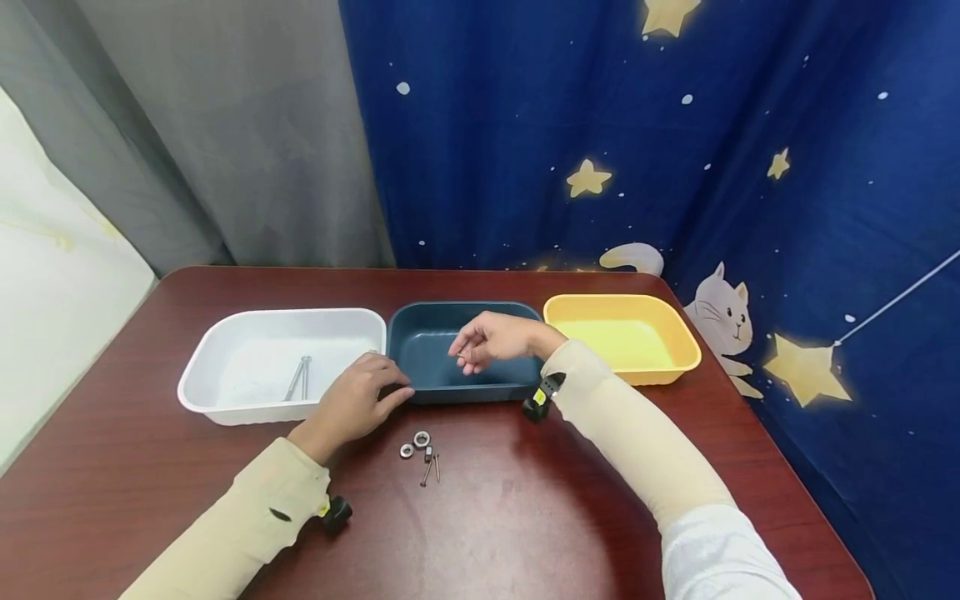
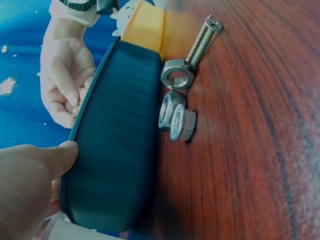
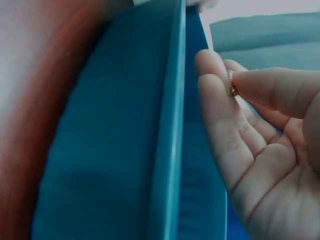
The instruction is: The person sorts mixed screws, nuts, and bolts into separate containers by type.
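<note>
My left hand (image 1: 363,396) grips the rim of the dark blue bin (image 1: 465,393) at its near left corner, thumb (image 2: 62,157) outside and fingers behind. Over that bin, my right hand (image 1: 495,340) pinches a small brass-coloured screw (image 3: 232,83) between thumb and fingertips; its ridges show, but most of it is hidden. In front of the bin, on the table, lie several metal pieces: a hex nut (image 2: 178,75), two flanged nuts (image 2: 183,122) and two screws (image 2: 204,42) side by side.
Left of the blue bin stands a white bin (image 1: 225,333) holding two long bolts (image 1: 298,379). To its right is a yellow bin (image 1: 622,375). All three stand in a row on the brown table (image 1: 525,517), with curtains (image 1: 480,125) behind.
</note>
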Motion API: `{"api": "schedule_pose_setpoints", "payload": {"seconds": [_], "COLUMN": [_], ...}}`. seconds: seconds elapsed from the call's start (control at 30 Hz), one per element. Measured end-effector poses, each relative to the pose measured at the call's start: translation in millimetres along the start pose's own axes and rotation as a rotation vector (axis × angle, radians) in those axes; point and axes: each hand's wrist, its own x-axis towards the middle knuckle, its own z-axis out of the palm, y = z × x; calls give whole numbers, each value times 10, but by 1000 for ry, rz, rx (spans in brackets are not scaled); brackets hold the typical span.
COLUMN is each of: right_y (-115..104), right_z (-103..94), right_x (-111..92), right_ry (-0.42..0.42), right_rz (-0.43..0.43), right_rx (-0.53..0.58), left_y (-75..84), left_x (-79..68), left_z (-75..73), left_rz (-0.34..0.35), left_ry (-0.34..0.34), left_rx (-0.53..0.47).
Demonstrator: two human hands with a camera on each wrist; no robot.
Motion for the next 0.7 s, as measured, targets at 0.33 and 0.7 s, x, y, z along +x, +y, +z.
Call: {"api": "schedule_pose_setpoints", "payload": {"seconds": [0.33,0.7], "right_y": [35,96], "right_z": [-191,-420], "right_x": [149,293], "right_ry": [29,50], "right_rz": [125,218], "right_rx": [17,-55], "left_y": [-12,3], "left_x": [-7,-8], "left_z": [12,1], "left_rz": [1,-4], "left_ry": [6,2], "left_rx": [11,7]}}
